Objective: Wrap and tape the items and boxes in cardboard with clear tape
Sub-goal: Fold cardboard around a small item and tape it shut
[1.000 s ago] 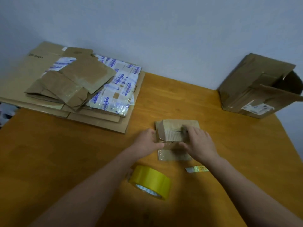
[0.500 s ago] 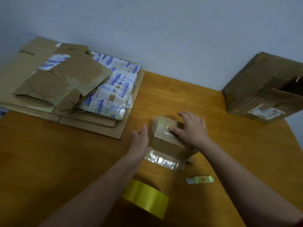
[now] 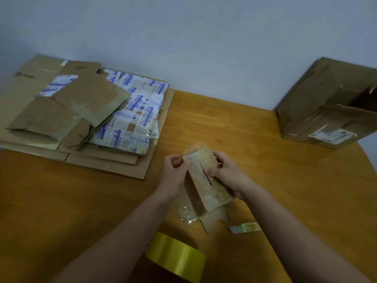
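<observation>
Small brown cardboard-wrapped package with clear tape (image 3: 206,188) is held tilted over the orange wooden tabletop (image 3: 295,180), centre. Left hand (image 3: 175,170) fingers are curled, pinching its upper left edge; right hand (image 3: 226,174) fingers grip its right side, thumb on front. Yellowish roll of clear tape (image 3: 177,260) sits near the front edge. Flattened cardboard stack (image 3: 61,123) lies far left.

Wall (image 3: 204,37): plain, pale blue-grey, bare.
Table (image 3: 265,160): orange-brown wood, pushed against the wall, right edge rounded.
Light: dim, soft.

Small taped cardboard parcel (image 3: 206,180) — tilted, raised above yellowish tape roll (image 3: 177,256).
</observation>
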